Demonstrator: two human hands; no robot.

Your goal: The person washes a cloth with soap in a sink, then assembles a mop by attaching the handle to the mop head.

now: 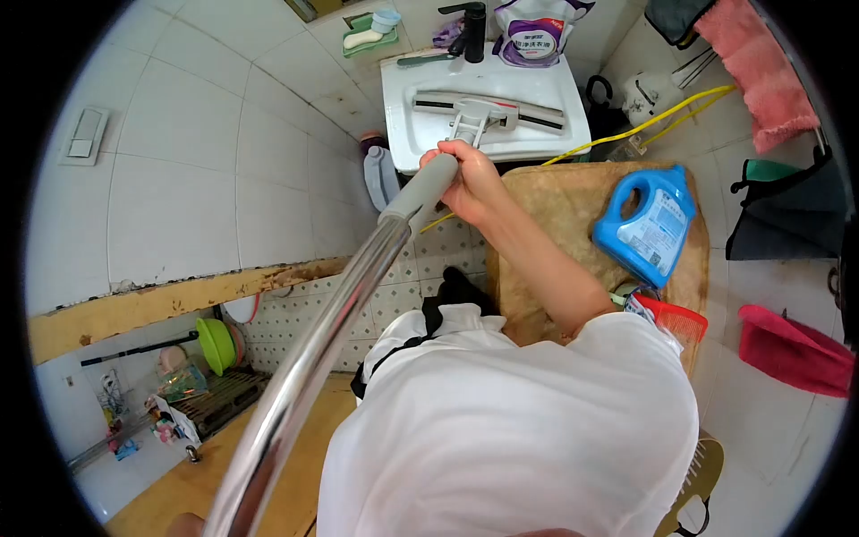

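My right hand (467, 182) is closed around the grey grip of a long-handled mop (333, 345), near its head. The mop's shiny metal pole slants down to the lower left, close to the camera. Its wide, flat mop head (483, 114), white and grey with dark strips and a small red part, lies in the white sink (573, 112). At the bottom left edge only a small patch of skin of my left hand or arm (186, 526) shows beside the pole; the fingers are hidden.
A black faucet (471, 31) and a purple-white detergent pouch (533, 34) stand behind the sink. A blue detergent jug (648, 225) and a red comb (677, 319) lie on the brown-covered surface (555, 192) at right. A yellow hose (644, 123) crosses beside the sink. Cloths hang on the right wall.
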